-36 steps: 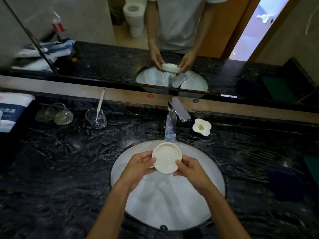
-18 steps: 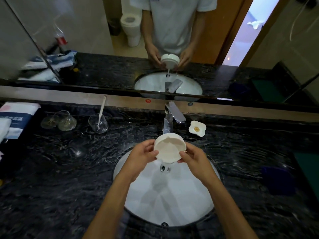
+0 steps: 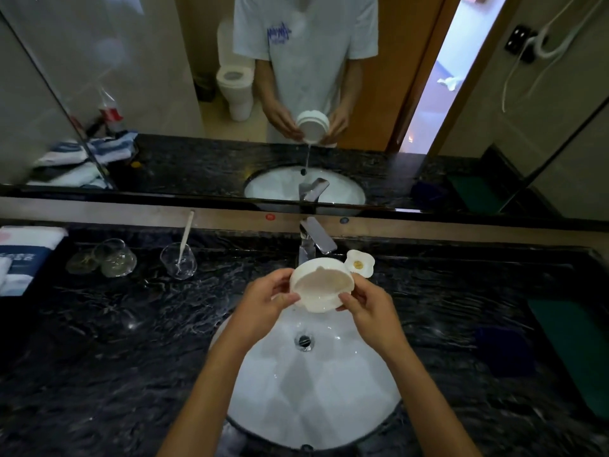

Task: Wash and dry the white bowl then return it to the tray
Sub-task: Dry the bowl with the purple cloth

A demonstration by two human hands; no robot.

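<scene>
The white bowl (image 3: 321, 286) is held above the white sink basin (image 3: 313, 390), just in front of the chrome tap (image 3: 311, 242). It is tipped away from me, with some water inside. The mirror shows a thin stream pouring from its far edge into the basin. My left hand (image 3: 267, 300) grips the bowl's left rim with thumb and fingers. My right hand (image 3: 369, 306) pinches the right rim. No tray is clearly identifiable in view.
Dark marble counter (image 3: 115, 341) surrounds the basin. Clear glasses (image 3: 108, 258) and a glass with a spoon (image 3: 178, 260) stand at left, folded towels (image 3: 23, 255) at far left. A flower-shaped dish (image 3: 360, 262) sits right of the tap. A green mat (image 3: 573, 341) lies far right.
Both hands have lifted the bowl up from the basin towards the tap and tipped it away, so water now pours out of it.
</scene>
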